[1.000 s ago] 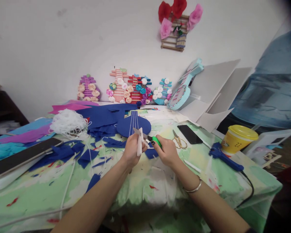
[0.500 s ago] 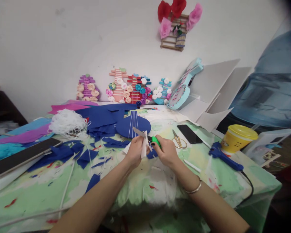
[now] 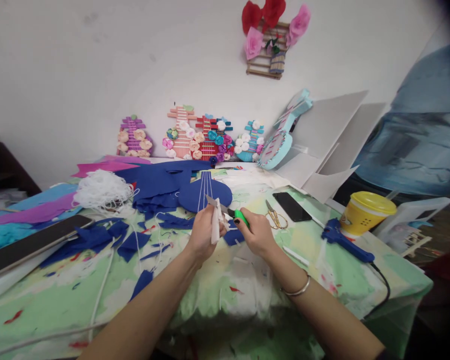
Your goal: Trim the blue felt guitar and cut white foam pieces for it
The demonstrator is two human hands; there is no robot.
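Observation:
Near the middle of the table, my left hand [image 3: 203,234] is closed around a white strip [image 3: 215,225], which stands roughly upright. My right hand [image 3: 255,231] grips the green handle of a knife [image 3: 241,217]. The grey blade points left and reaches across the top of the strip. Just beyond both hands lies a round dark blue piece [image 3: 187,196] with white strings over it. A blue scrap [image 3: 234,237] lies on the table between the hands.
Gold-handled scissors [image 3: 276,218], a black phone [image 3: 292,206], a blue glue gun [image 3: 348,241] and a yellow tub [image 3: 368,212] are at the right. White yarn [image 3: 102,191], blue cloth [image 3: 153,182] and a larger dark device [image 3: 33,245] lie left. Decorated instrument shapes [image 3: 208,137] lean on the wall.
My left hand has moved slightly left with the white strip, away from my right hand. The knife handle remains in my right hand, with more of the blade's base showing.

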